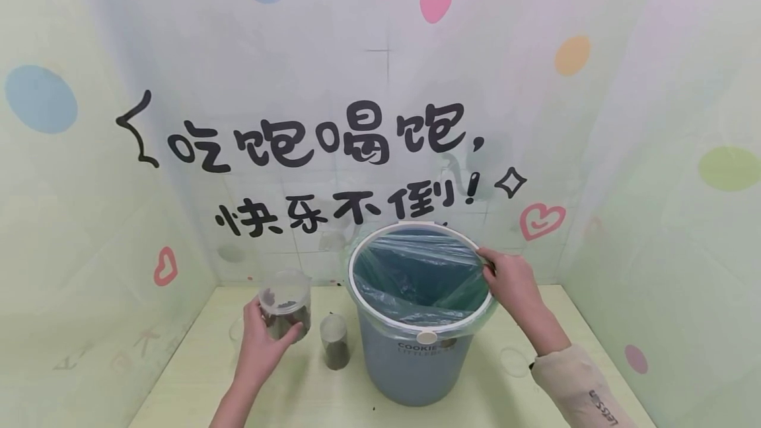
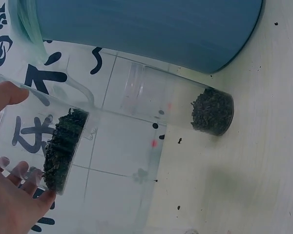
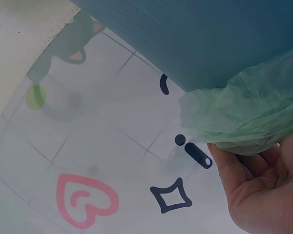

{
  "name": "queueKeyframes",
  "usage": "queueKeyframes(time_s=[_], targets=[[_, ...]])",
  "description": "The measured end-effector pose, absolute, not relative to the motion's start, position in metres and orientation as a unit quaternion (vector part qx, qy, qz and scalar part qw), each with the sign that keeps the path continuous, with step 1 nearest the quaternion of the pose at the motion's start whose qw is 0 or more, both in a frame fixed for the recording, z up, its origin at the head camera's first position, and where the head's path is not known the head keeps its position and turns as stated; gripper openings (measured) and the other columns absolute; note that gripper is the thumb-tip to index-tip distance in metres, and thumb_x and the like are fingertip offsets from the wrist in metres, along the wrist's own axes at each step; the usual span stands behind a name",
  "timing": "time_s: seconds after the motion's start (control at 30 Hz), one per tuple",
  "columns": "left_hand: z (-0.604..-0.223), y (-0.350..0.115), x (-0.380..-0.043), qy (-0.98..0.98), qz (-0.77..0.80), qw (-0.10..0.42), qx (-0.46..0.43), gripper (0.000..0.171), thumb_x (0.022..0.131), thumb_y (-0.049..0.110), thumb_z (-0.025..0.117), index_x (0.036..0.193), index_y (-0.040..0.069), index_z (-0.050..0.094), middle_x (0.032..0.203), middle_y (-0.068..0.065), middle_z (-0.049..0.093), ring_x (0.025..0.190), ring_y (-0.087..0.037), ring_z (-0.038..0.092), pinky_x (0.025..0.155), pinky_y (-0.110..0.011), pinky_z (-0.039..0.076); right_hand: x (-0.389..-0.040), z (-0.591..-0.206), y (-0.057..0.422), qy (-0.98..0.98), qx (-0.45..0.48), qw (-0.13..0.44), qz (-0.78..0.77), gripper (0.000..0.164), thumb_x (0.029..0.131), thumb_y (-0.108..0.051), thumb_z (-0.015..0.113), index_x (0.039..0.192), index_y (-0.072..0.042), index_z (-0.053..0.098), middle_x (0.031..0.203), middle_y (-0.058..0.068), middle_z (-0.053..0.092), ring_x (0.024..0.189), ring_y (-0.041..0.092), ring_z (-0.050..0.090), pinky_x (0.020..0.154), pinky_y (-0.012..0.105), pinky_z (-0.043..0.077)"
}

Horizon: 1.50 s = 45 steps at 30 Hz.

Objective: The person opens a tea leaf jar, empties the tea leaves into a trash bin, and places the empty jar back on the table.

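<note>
My left hand [image 1: 263, 347] holds a clear plastic cup [image 1: 288, 292] above the table, left of the bin. Dark, dried leaf-like bits [image 2: 64, 152] lie at the bottom of that cup. In the left wrist view, thumb and fingers wrap its side. Between this hand and the bin stands a slimmer clear container [image 1: 335, 343], its lower part filled with similar dark bits. My right hand [image 1: 516, 285] grips the right side of the white rim of a blue trash bin [image 1: 413, 368]. A thin green bag [image 3: 234, 109] lines the bin and folds over its rim, by the right fingers.
Pale yellow table [image 1: 196, 382] under everything, with a few dark crumbs [image 2: 179, 141] scattered near the slim container. A faint clear ring [image 1: 514, 362] lies right of the bin. Printed curtain-like walls [image 1: 333, 71] enclose the back and both sides, close behind the bin.
</note>
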<state>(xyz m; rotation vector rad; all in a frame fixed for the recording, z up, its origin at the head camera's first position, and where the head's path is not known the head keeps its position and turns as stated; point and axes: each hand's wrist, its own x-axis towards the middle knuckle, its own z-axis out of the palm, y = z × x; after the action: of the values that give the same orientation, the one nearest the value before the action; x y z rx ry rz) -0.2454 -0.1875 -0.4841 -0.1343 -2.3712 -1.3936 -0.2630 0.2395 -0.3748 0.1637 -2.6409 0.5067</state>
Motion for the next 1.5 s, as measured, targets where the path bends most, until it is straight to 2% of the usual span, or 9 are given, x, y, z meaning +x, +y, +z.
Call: queueKeyframes(time_s=[0.2,0.5,0.73,0.97,1.03,1.13,1.23,1.37,1.5], targets=[[-0.475,-0.187,-0.247,-0.838,-0.512,0.182,-0.052,0.091,0.082,0.004,0.077,0.149,-0.007,0.017,0.149,-0.032,0.031,0.139,-0.053,0.035,0.113,-0.062,0.035,-0.263,-0.375,0.24,-0.955,0.06,0.223,0.184,0.03,0.088,0.0,0.065,0.118,-0.002,0.071,0.095,0.019,0.075,0.069,0.027,0.063,0.063,0.042,0.053],[-0.466,-0.182,-0.246,-0.843,-0.501,0.189,-0.054,0.088,0.082,0.007,0.078,0.148,-0.004,0.021,0.146,-0.034,0.032,0.138,-0.052,0.035,0.112,-0.065,0.035,-0.262,-0.374,0.239,-0.957,0.057,0.216,0.186,0.032,0.089,0.0,0.064,0.12,-0.002,0.07,0.096,0.02,0.075,0.063,0.023,0.055,0.057,0.033,0.043],[-0.458,-0.178,-0.246,-0.849,-0.488,0.198,-0.05,0.088,0.081,0.009,0.078,0.148,0.0,0.023,0.147,-0.031,0.033,0.14,-0.05,0.031,0.111,-0.07,0.032,-0.263,-0.375,0.239,-0.956,0.057,0.219,0.186,0.032,0.088,0.0,0.063,0.119,-0.002,0.07,0.098,0.02,0.075,0.065,0.024,0.057,0.059,0.036,0.046],[-0.447,-0.174,-0.248,-0.849,-0.485,0.199,-0.064,0.092,0.081,0.01,0.079,0.15,-0.001,0.019,0.148,-0.027,0.035,0.141,-0.048,0.036,0.113,-0.067,0.032,-0.263,-0.373,0.24,-0.957,0.063,0.214,0.185,0.032,0.088,0.0,0.064,0.119,-0.001,0.07,0.097,0.02,0.075,0.064,0.023,0.057,0.058,0.034,0.045],[-0.443,-0.173,-0.248,-0.847,-0.486,0.204,-0.073,0.093,0.08,0.009,0.08,0.15,-0.002,0.019,0.147,-0.027,0.036,0.139,-0.046,0.038,0.113,-0.066,0.033,-0.263,-0.37,0.241,-0.958,0.068,0.207,0.188,0.031,0.088,-0.001,0.065,0.119,0.0,0.07,0.098,0.02,0.075,0.066,0.024,0.059,0.06,0.036,0.048],[-0.433,-0.169,-0.25,-0.843,-0.486,0.212,-0.087,0.093,0.079,0.008,0.08,0.15,-0.001,0.02,0.145,-0.025,0.038,0.136,-0.043,0.041,0.111,-0.064,0.036,-0.264,-0.366,0.242,-0.957,0.074,0.19,0.204,0.032,0.09,-0.003,0.065,0.121,0.002,0.069,0.103,0.021,0.074,0.078,0.029,0.067,0.068,0.042,0.056],[-0.42,-0.165,-0.253,-0.84,-0.487,0.215,-0.106,0.092,0.079,0.008,0.08,0.15,0.0,0.021,0.144,-0.024,0.039,0.132,-0.04,0.044,0.109,-0.061,0.039,-0.265,-0.361,0.244,-0.958,0.077,0.174,0.215,0.032,0.092,-0.006,0.064,0.122,0.002,0.068,0.11,0.022,0.073,0.094,0.036,0.071,0.081,0.05,0.059],[-0.403,-0.158,-0.257,-0.845,-0.474,0.214,-0.126,0.092,0.079,0.009,0.081,0.15,0.002,0.022,0.143,-0.024,0.042,0.13,-0.04,0.046,0.108,-0.061,0.041,-0.265,-0.348,0.24,-0.962,0.077,0.171,0.197,0.034,0.092,-0.011,0.064,0.124,0.001,0.067,0.127,0.025,0.066,0.117,0.043,0.063,0.096,0.057,0.052],[-0.385,-0.149,-0.261,-0.849,-0.456,0.226,-0.143,0.094,0.078,0.013,0.082,0.151,0.003,0.024,0.144,-0.022,0.044,0.13,-0.038,0.047,0.108,-0.06,0.042,-0.263,-0.326,0.225,-0.966,0.095,0.161,0.177,0.038,0.093,-0.015,0.066,0.129,-0.002,0.065,0.14,0.025,0.057,0.126,0.044,0.057,0.101,0.059,0.049]])
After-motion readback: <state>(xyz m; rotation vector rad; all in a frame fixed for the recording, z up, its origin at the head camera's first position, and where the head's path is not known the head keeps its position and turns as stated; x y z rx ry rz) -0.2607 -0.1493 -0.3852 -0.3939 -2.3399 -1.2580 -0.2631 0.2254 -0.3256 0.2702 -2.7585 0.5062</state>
